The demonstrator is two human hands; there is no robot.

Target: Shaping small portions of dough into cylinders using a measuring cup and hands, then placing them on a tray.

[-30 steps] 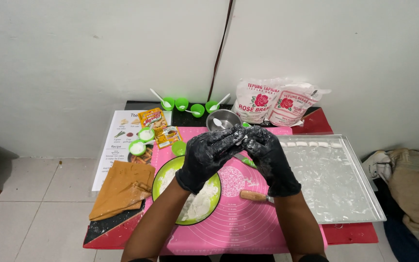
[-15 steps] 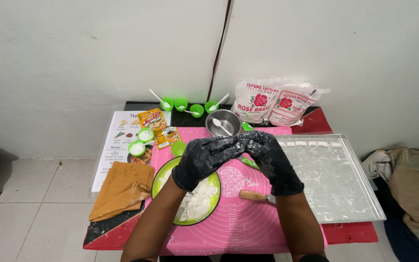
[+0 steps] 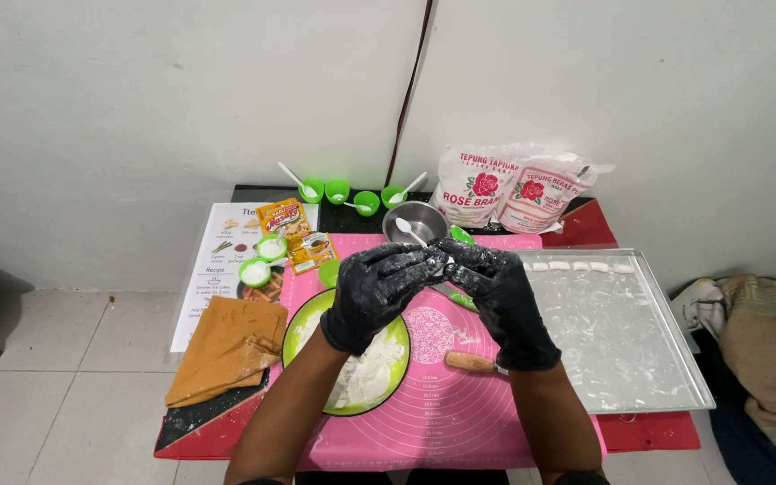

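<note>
Both gloved hands, left hand (image 3: 377,292) and right hand (image 3: 498,296), fingertips pinched on small dough piece (image 3: 449,264) above pink mat (image 3: 442,422).

Black gloves dusted white on the left hand (image 3: 377,292) and right hand (image 3: 502,301), over a pink mat (image 3: 442,409) printed with pale circles. Lime-green plate (image 3: 303,319) holding white dough at left, mustard-brown cloth (image 3: 226,346) further left. Silver tray (image 3: 621,332) at right, white bags (image 3: 514,193) with red roses beyond.
</note>
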